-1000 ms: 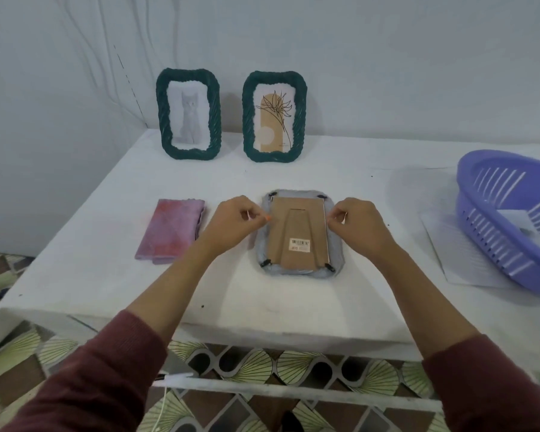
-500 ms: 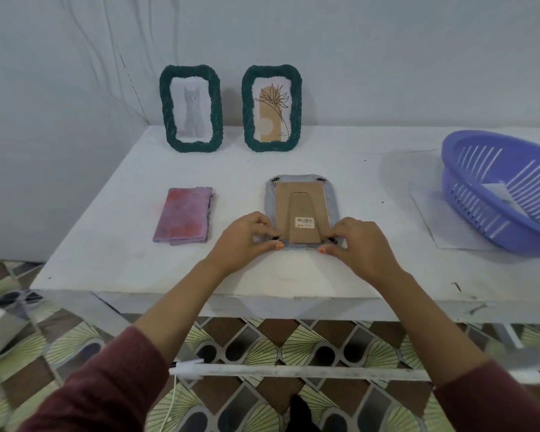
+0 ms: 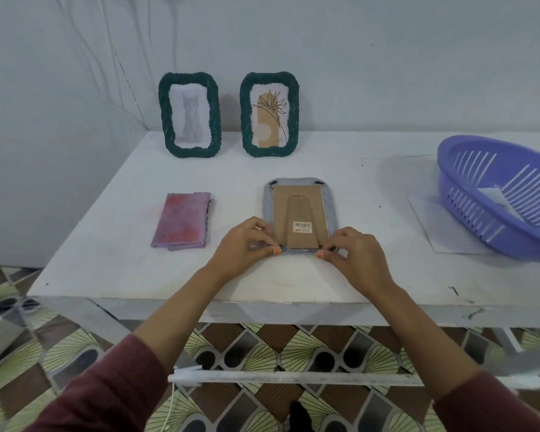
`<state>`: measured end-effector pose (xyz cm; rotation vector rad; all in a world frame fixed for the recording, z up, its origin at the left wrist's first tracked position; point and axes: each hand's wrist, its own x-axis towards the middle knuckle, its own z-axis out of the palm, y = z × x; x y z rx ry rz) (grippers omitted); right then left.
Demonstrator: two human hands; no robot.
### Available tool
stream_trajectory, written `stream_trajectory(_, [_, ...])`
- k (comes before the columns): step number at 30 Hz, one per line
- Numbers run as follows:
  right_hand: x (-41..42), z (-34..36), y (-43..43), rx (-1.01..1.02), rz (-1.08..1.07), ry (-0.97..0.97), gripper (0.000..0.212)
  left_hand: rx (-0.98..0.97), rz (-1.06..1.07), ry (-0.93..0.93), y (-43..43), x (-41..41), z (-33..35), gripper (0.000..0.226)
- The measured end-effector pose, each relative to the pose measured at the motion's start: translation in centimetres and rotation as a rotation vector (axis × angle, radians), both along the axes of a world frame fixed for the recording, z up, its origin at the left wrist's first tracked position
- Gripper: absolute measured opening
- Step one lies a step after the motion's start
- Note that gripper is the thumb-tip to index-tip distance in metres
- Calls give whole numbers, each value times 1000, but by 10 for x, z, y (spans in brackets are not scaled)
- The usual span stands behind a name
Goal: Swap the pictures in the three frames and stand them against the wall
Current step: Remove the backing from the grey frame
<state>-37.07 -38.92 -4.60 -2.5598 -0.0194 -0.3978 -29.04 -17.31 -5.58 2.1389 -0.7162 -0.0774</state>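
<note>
Frames first: the cat frame (image 3: 189,115) and the flower frame (image 3: 269,114) stand against the wall (image 3: 387,73). Nearer, the left hand (image 3: 243,247) pinches the low left corner of the grey frame (image 3: 331,210). It lies face down on the table (image 3: 122,260), with its brown back (image 3: 300,210) up. The right hand (image 3: 356,254) pinches the low right corner. Fingers hide the clips there, so I cannot tell if they are turned. If the back gets pulled while one is stuck, it may bend or rip. A hard tug could slide the frame off the near edge. The basket (image 3: 499,194) is well apart.
</note>
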Motion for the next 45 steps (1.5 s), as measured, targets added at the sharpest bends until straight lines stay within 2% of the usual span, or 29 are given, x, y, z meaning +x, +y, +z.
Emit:
stream_trajectory(3, [7,8,-6,165,9,88,9,-132,120,90,-2,6,10,10])
stream_trajectory(5, [19,13,-14,255,-4,117,12,-146,240,99,-7,20,14,16])
stream_trajectory(9, [58,16,-29,277,-81,129,22,4,398,156,-30,46,17,26])
stream_trajectory(13, [87,9,-36,236,-77,204,29,-15,461,187,-50,54,19,23])
stream_trajectory(28, [97,12,-42,323,-93,192,30,-34,545,227,-71,53,17,22])
stream_trajectory(37, [96,14,-40,353,-93,174,29,-130,536,287,-76,54,20,14])
stream_trajectory(41, [95,14,-39,357,-102,172,31,-110,560,289,-75,52,20,23])
stream_trajectory(45, [95,14,-39,362,-108,176,30,-108,545,298,-75,56,22,20])
